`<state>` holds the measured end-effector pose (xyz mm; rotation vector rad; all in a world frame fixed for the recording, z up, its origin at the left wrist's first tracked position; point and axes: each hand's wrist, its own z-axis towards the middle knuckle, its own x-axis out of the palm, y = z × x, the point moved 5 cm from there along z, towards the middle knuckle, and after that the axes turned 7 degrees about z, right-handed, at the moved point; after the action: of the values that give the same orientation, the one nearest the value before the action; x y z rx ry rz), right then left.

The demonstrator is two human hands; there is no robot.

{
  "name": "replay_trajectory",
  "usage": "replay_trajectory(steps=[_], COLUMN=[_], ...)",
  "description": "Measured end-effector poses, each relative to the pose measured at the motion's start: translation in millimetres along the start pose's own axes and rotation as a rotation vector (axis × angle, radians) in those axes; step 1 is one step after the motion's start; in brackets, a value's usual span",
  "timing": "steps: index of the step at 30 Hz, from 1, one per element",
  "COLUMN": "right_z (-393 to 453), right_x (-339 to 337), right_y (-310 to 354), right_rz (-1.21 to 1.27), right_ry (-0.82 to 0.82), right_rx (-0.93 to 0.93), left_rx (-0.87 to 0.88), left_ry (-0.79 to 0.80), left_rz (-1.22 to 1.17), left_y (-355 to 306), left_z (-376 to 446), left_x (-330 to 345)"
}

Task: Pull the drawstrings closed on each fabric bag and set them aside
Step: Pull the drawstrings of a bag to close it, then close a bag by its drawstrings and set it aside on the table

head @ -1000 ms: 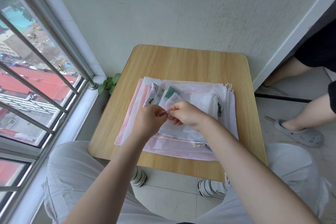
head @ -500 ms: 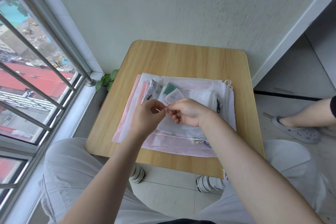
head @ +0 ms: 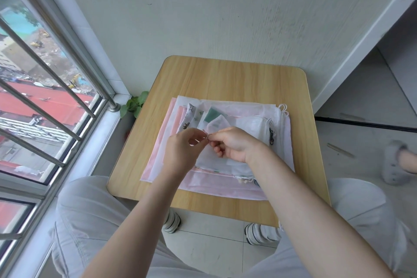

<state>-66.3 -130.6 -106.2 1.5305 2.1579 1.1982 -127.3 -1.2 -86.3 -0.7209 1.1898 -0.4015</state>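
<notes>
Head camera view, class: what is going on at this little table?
A seated person works over a small wooden table by a window. A flat stack of fabric bags, pink and sheer white, lies on it. The left hand and right hand meet above the stack, fingertips pinching what looks like a thin drawstring at the corner of the top sheer bag. No bag looks set aside yet; the far half of the table is bare.

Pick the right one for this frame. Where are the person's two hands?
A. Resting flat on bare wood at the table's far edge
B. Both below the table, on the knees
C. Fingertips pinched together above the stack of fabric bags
C: the left hand and right hand meet fingertip to fingertip over the stack of fabric bags on the wooden table.
</notes>
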Motion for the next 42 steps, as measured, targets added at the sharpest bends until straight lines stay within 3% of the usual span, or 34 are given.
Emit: replay_trajectory(steps=[9, 16, 21, 25, 30, 33, 36, 39, 42], right_z=[-5, 1, 2, -2, -15, -28, -35, -33, -19], right_x=[0, -19, -17, -13, 1, 15, 11, -8, -12], right_y=[3, 5, 6, 14, 30, 37, 45, 48, 40], right_rz=[0.012, -0.154, -0.229, -0.242, -0.306, -0.355, -0.368, -0.504, -0.656], right_ry=[-0.021, -0.323, -0.386, -0.353, -0.192, -0.114, -0.171, -0.243, -0.163], right_rx=[-0.074, -0.229, -0.294, -0.323, -0.367, -0.394, -0.426, -0.401, -0.293], left_rx=[0.006, -0.103, -0.138, -0.166, -0.027, 0.018, 0.011, -0.082, -0.207], left_ry=[0.098, 0.251, 0.273, 0.265, 0.311, 0.244, 0.144, 0.182, 0.236], left_rz=[0.167, 0.325, 0.364, 0.310, 0.157, 0.238, 0.189, 0.030, -0.287], left_y=[3, 24, 28, 30, 8, 1, -5, -5, -5], left_z=[4, 2, 2, 8, 10, 12, 20, 32, 43], left_x=[4, 0, -3, -7, -9, -3, -9, -13, -14])
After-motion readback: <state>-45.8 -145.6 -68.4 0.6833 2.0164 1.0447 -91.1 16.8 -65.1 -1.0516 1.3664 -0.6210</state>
